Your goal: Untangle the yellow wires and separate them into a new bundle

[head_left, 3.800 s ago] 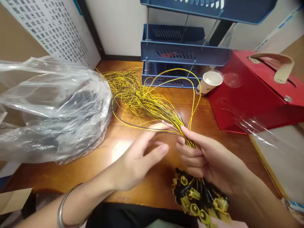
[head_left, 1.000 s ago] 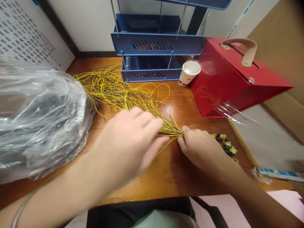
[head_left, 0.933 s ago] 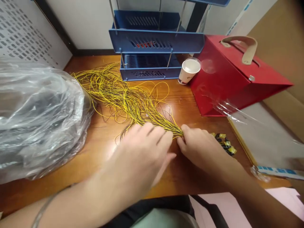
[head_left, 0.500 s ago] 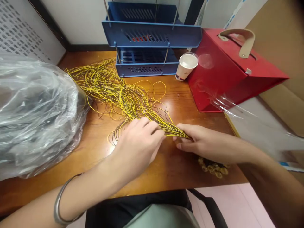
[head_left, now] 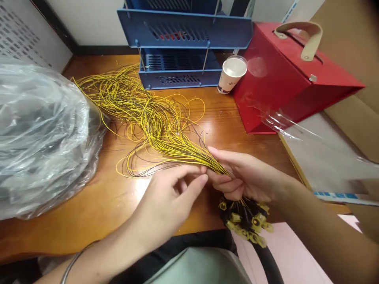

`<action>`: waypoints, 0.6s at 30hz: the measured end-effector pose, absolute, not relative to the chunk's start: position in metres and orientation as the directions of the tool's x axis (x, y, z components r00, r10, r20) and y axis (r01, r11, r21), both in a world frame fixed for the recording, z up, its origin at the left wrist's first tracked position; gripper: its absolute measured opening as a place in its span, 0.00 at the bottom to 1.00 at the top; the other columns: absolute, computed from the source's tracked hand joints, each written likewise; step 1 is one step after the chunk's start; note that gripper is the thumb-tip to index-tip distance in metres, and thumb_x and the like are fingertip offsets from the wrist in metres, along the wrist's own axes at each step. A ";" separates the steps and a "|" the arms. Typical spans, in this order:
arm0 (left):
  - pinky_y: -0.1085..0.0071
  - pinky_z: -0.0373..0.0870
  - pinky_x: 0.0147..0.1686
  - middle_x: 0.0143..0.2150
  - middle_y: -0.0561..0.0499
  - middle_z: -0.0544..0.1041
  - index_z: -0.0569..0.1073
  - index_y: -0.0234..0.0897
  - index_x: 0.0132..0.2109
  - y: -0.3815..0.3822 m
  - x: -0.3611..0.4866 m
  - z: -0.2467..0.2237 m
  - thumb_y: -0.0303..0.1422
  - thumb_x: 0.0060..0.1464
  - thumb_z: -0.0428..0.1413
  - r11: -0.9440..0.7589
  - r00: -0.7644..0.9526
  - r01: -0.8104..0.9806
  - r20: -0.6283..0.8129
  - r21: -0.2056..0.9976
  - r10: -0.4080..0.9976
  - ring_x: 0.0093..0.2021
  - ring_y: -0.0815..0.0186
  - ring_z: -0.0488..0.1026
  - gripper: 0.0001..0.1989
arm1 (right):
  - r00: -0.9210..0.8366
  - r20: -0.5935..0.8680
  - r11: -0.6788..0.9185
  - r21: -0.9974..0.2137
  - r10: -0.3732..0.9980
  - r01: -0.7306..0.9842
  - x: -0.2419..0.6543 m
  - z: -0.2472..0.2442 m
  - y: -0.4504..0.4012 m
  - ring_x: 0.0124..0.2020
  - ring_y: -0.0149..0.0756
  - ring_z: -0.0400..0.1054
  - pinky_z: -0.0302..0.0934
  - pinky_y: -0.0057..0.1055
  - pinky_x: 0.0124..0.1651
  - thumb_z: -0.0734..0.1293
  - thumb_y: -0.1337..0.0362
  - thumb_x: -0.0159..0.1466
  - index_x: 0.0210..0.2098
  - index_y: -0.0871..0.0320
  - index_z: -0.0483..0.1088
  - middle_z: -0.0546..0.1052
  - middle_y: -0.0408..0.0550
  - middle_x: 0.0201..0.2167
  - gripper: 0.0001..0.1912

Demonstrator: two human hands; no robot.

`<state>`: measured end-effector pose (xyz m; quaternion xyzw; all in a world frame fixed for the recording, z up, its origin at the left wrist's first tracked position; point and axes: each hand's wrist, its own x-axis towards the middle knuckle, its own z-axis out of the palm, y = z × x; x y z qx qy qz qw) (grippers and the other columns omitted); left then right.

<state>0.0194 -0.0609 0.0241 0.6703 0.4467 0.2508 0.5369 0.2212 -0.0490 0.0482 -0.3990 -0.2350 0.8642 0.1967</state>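
A bundle of thin yellow and black wires (head_left: pixel 189 148) is gripped in my right hand (head_left: pixel 241 177), its fingers wrapped round the gathered part. Below that fist, yellow connectors (head_left: pixel 250 227) on black sleeved ends hang past the table edge. My left hand (head_left: pixel 171 197) is just below the bundle, close to the right fingers. Its thumb and forefinger tips nearly meet in a pinch; whatever is between them is too small to make out. Beyond the hands, the wires fan out into a loose tangle on the wooden table (head_left: pixel 118 201).
A large clear plastic bag (head_left: pixel 47 138) fills the left side. At the back stands a blue tiered tray (head_left: pixel 183 77) with a paper cup (head_left: pixel 232 75) beside it. To the right are a red box (head_left: pixel 275 79) with a handle and an open cardboard box (head_left: pixel 352 79).
My left hand has come down off the top of the wires and turned, thumb now showing. My right hand has rolled palm up, swinging the connectors forward into view.
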 end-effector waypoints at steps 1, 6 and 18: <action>0.74 0.63 0.28 0.33 0.56 0.79 0.81 0.43 0.44 -0.056 0.020 0.025 0.39 0.65 0.57 0.014 0.455 0.320 -0.167 0.947 0.875 0.29 0.71 0.70 0.09 | -0.600 -0.592 -0.806 -0.570 0.538 -0.160 0.220 0.048 -0.049 0.18 0.23 0.34 0.34 0.19 0.18 0.58 0.46 0.73 0.26 0.58 0.60 0.53 0.34 0.20 0.26; 0.72 0.64 0.29 0.31 0.53 0.79 0.79 0.38 0.39 -0.040 0.023 0.033 0.41 0.59 0.62 0.062 0.404 0.333 -0.202 0.941 0.892 0.28 0.69 0.70 0.11 | -0.534 -0.616 -0.789 -0.588 0.579 -0.177 0.219 0.050 -0.049 0.19 0.24 0.34 0.33 0.21 0.19 0.58 0.51 0.73 0.26 0.58 0.60 0.53 0.34 0.20 0.22; 0.77 0.60 0.22 0.32 0.52 0.79 0.81 0.35 0.36 -0.038 0.019 0.031 0.43 0.61 0.61 0.220 0.367 0.105 -0.243 0.970 0.898 0.23 0.75 0.62 0.15 | -0.377 -0.589 -0.630 -0.776 0.715 0.019 0.206 0.058 -0.058 0.21 0.27 0.39 0.40 0.24 0.21 0.57 0.55 0.70 0.28 0.56 0.57 0.53 0.37 0.23 0.15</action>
